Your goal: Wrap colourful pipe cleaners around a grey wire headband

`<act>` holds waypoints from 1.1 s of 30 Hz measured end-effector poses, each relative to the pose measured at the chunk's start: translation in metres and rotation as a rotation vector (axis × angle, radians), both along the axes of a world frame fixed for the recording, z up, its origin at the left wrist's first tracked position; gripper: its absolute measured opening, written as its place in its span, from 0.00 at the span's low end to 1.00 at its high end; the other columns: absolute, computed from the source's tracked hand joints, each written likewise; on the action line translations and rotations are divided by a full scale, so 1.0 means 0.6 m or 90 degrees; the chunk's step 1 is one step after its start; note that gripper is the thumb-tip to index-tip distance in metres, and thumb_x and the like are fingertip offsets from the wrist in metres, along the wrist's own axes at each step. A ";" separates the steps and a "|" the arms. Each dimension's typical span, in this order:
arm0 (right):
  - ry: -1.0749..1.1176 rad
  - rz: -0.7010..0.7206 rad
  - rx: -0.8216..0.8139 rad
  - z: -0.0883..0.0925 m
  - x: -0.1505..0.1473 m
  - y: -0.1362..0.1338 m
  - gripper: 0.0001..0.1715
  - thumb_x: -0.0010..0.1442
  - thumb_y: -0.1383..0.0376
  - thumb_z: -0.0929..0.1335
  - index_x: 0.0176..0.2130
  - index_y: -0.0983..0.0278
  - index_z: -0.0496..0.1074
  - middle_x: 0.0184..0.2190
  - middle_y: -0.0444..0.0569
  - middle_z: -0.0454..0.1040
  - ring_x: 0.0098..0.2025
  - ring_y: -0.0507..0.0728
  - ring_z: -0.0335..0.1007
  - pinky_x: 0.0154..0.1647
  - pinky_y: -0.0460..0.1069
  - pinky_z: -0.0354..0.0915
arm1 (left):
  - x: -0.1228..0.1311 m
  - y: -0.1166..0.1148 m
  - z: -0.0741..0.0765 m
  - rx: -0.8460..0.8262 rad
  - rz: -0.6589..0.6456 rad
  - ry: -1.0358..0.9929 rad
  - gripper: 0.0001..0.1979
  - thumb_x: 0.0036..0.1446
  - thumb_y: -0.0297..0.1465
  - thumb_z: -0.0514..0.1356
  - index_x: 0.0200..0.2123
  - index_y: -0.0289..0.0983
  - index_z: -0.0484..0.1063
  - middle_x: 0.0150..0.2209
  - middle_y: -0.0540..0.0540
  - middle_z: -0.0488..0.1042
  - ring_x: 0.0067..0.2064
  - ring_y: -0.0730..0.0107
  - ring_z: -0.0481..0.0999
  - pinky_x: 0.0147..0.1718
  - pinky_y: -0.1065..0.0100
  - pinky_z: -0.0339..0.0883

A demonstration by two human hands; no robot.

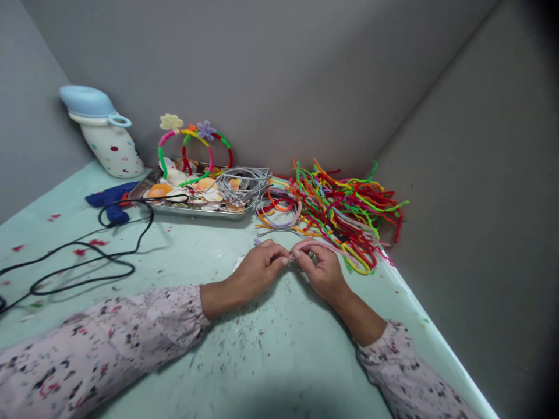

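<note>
My left hand (255, 270) and my right hand (322, 272) meet over the table, with thumbs and fingertips pinched close together. Between them runs a pale pink pipe cleaner (338, 249), which arches over the fingers of my right hand and trails off to the right. My left fingertips close on its other end, at a thin greyish stretch; the exact join is too small to make out. A short lilac tip (257, 241) pokes out behind my left hand. Just beyond my hands lies a loose pile of coloured pipe cleaners (336, 203).
A metal tray (205, 213) holds shell-like pieces, a coil of grey wire (244, 185) and two flower-topped pipe-cleaner rings (212, 157). Left of it lie a blue glue gun (114, 201) and its black cord (131, 265). A blue-lidded bottle (111, 145) leans at the back wall.
</note>
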State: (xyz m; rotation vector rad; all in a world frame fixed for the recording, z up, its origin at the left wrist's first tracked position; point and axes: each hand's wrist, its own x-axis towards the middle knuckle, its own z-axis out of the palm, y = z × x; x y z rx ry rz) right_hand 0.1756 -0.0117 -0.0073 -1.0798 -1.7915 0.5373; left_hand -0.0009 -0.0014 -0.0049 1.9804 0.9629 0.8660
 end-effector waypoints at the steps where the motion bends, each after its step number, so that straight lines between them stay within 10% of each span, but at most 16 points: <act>1: 0.002 -0.001 0.004 0.000 0.000 0.000 0.06 0.60 0.67 0.66 0.31 0.63 0.71 0.30 0.47 0.72 0.34 0.55 0.69 0.38 0.50 0.65 | 0.000 0.000 0.000 0.002 0.001 0.000 0.11 0.60 0.32 0.52 0.35 0.36 0.73 0.34 0.47 0.71 0.39 0.67 0.69 0.39 0.67 0.61; 33: -0.253 0.119 0.211 0.006 0.021 -0.002 0.11 0.55 0.69 0.67 0.40 0.59 0.73 0.39 0.51 0.74 0.41 0.57 0.71 0.42 0.54 0.66 | -0.002 0.004 -0.005 -0.069 0.043 -0.098 0.08 0.58 0.31 0.52 0.31 0.35 0.69 0.32 0.48 0.70 0.37 0.68 0.68 0.39 0.68 0.61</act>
